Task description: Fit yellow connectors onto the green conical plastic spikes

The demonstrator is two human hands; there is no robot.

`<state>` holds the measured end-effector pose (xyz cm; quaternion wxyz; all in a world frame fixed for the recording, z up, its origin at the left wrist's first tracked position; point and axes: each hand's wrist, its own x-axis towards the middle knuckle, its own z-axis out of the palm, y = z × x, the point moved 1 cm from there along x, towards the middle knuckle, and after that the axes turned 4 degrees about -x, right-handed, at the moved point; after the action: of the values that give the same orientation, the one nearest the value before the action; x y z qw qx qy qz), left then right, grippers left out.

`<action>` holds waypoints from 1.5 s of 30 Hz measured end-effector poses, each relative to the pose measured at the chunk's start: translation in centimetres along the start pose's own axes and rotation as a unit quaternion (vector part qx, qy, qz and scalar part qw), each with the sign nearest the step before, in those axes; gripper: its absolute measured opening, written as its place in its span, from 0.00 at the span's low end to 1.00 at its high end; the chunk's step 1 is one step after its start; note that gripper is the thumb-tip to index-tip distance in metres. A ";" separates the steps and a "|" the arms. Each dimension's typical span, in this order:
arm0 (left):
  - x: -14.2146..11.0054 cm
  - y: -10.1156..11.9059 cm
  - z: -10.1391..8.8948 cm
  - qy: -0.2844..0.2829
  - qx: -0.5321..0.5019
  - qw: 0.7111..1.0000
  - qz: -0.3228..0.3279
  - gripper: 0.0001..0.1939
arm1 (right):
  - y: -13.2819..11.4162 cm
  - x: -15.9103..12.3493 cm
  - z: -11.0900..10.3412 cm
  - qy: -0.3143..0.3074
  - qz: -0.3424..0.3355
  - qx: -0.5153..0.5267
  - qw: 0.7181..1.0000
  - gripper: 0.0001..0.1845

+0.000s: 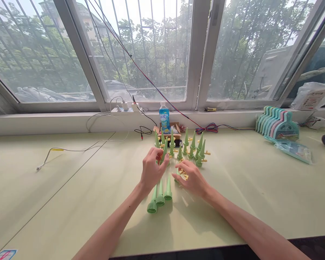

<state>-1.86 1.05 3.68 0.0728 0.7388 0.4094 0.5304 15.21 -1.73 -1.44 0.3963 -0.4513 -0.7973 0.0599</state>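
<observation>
My left hand [152, 167] is closed round a green cone-shaped spike [164, 151], holding it upright over the pale table [70, 187]. My right hand [192, 177] hovers beside it, fingers curled over small yellow pieces [184, 174] on the table. Three green spikes [160, 195] lie flat side by side just below my hands. Several more green spikes with yellow fittings [193, 148] stand upright in a cluster just beyond my fingers.
A blue-labelled drink bottle [164, 118] stands in a small cardboard box [176, 127] behind the cluster. A white cable [70, 148] trails at left, red and black wires [211, 127] at the sill. Pastel plastic items [276, 122] and a clear bag [292, 148] sit at right.
</observation>
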 end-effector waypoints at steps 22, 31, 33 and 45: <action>-0.9 -0.7 1.6 -0.069 -0.127 0.985 -0.091 0.09 | 0.1 0.0 1.4 -0.106 -0.029 0.102 0.989 0.12; -0.8 -1.2 1.9 -0.146 -0.234 0.937 -0.213 0.14 | 0.4 0.1 1.0 -0.089 -0.010 0.176 0.980 0.21; -0.9 -1.4 2.0 -0.163 -0.256 0.923 -0.235 0.15 | 0.7 0.2 0.8 -0.062 0.001 0.189 0.980 0.20; -1.9 -1.2 2.7 -0.228 -0.088 0.967 -0.074 0.11 | 2.7 0.7 0.0 0.071 0.071 0.081 0.992 0.10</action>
<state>-0.44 1.44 0.48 0.2686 0.7982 0.3873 0.3750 16.81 0.33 -2.26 0.4819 -0.4760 -0.7258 0.1199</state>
